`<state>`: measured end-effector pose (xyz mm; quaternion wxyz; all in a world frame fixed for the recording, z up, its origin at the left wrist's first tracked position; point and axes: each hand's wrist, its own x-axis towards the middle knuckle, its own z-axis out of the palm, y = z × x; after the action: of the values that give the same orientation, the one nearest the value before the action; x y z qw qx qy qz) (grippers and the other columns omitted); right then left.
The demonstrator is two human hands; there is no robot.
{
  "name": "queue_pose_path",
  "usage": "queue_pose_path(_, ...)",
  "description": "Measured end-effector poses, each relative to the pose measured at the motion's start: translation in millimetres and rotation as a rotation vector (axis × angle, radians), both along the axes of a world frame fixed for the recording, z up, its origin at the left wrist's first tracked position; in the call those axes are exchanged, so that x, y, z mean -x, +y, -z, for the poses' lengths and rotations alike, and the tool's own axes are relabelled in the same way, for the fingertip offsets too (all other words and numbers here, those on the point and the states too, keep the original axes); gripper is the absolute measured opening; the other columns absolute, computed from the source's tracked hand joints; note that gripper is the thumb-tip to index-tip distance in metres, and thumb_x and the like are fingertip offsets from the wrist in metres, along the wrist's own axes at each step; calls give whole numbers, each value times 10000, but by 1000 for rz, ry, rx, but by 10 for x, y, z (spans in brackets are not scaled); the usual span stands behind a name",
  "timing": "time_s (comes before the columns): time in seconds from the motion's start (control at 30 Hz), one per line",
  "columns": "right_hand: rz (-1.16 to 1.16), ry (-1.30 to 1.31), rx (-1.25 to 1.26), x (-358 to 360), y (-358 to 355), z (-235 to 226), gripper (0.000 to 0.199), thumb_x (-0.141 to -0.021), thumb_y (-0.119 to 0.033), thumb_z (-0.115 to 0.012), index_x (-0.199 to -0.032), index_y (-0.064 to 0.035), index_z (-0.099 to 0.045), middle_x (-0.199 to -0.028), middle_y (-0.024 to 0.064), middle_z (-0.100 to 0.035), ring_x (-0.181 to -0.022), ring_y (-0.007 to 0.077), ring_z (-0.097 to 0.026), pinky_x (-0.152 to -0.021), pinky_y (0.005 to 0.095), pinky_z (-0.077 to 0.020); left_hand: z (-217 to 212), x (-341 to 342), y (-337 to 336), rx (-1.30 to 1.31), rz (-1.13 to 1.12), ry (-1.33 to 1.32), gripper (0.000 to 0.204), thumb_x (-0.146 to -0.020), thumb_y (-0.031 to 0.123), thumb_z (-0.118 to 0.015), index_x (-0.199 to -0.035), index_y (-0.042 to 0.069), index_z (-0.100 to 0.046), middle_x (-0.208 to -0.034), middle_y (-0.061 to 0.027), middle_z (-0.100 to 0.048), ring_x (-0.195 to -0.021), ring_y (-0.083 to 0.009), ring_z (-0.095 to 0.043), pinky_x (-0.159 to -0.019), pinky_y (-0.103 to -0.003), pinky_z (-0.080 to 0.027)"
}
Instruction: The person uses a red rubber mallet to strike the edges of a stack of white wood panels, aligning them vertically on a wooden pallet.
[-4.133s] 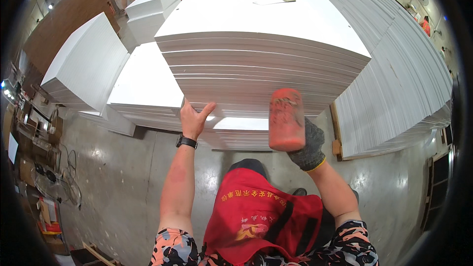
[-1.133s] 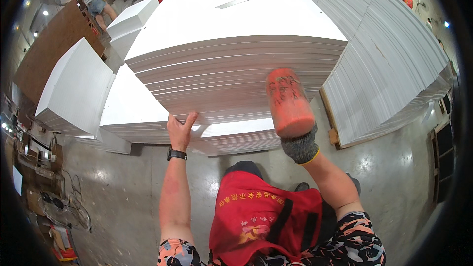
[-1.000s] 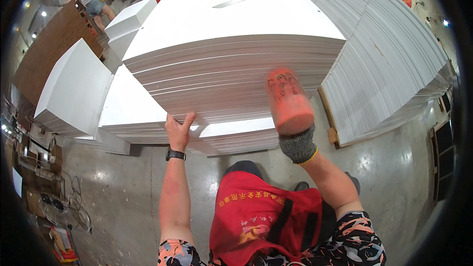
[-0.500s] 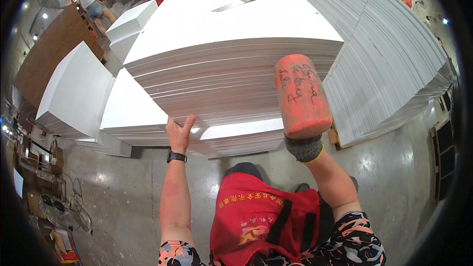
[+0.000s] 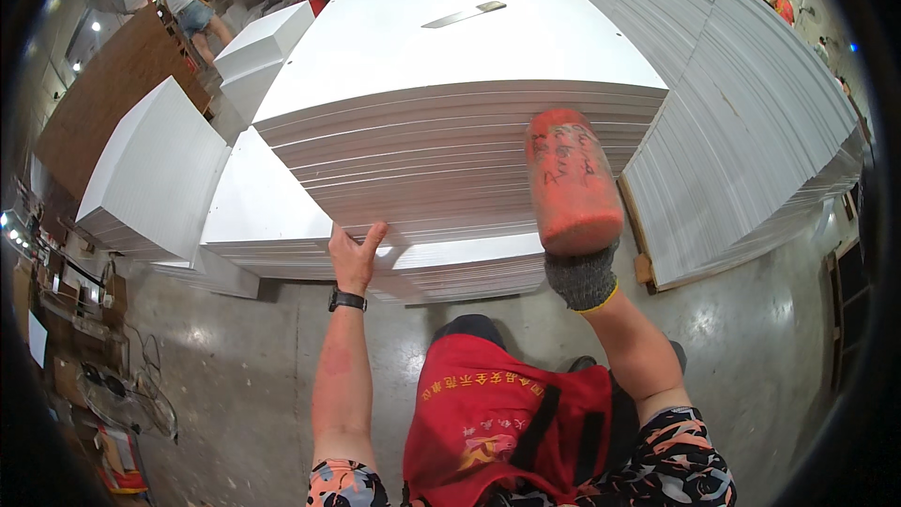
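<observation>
A tall stack of white boards (image 5: 450, 145) stands in front of me, its many layered edges facing me. My left hand (image 5: 354, 258), bare and with a dark watch at the wrist, rests at the stack's lower left corner. Its thumb stands apart from its fingers, whose tips are partly hidden by the corner. Over the right part of the front edges, my right hand (image 5: 580, 279) in a grey knitted glove holds a red mallet (image 5: 574, 183) with a thick cylindrical head, scuffed and marked with handwriting. The head hides the handle and most of the gloved fingers.
A knife (image 5: 465, 14) with a broad blade lies on top of the stack. Taller board stacks (image 5: 741, 113) line the right side, and lower white stacks (image 5: 150, 174) stand at left. Another person (image 5: 192, 9) is at the far left. A fan (image 5: 127, 399) stands lower left.
The mallet has moved slightly leftward and closer to the stack's front edges. My left hand keeps its place at the corner. The whole view has shifted a little.
</observation>
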<state>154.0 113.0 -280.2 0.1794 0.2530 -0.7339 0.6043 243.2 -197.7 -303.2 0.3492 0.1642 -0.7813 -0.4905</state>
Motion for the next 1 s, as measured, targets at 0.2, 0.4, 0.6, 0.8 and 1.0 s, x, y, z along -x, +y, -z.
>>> queue_pose_path(0.2, 149, 137, -28, -81, -49, -218, 350, -707, -164, -713, -1025, -67, -603, -940, 119, -650, -888, 327, -630, -721, 412, -505, 52, -11, -86, -30, 18, -12, 640, -747, 415, -793, -1125, -40, -549, -985, -150, -664, -878, -232, -633, -803, -340, -489)
queue_pose_path(0.4, 292, 437, -377, -52, 98, -190, 374, -720, -186, -709, -1055, -69, -590, -977, 112, -641, -914, 328, -619, -753, 431, -491, 47, -6, -60, 11, 10, 7, 645, -754, 429, -780, -1131, -40, -549, -985, -157, -669, -881, -241, -638, -807, -346, -489)
queue_pose_path(0.6, 375, 618, -470, 4, 147, -225, 440, -762, -179, -677, -1165, -70, -538, -1110, 122, -588, -1027, 325, -567, -849, 433, -451, 11, -15, -44, 48, -6, 2, 597, -778, 446, -743, -1068, -49, -579, -921, -144, -674, -819, -220, -626, -761, -335, -482)
queue_pose_path(0.8, 424, 695, -500, 39, 108, -220, 507, -804, -172, -644, -1274, -70, -486, -1243, 131, -536, -1140, 321, -515, -945, 436, -411, 12, -13, -16, 52, -44, -17, 606, -775, 461, -745, -1053, -52, -582, -905, -139, -673, -802, -210, -618, -744, -334, -481)
queue_pose_path(1.0, 550, 816, -650, -41, -2, -376, 476, -776, -177, -672, -1219, -63, -539, -1169, 135, -592, -1061, 330, -574, -877, 421, -468, -14, -24, -6, -2, -10, -42, 614, -758, 411, -785, -1108, -43, -563, -977, -146, -665, -870, -227, -631, -801, -331, -486)
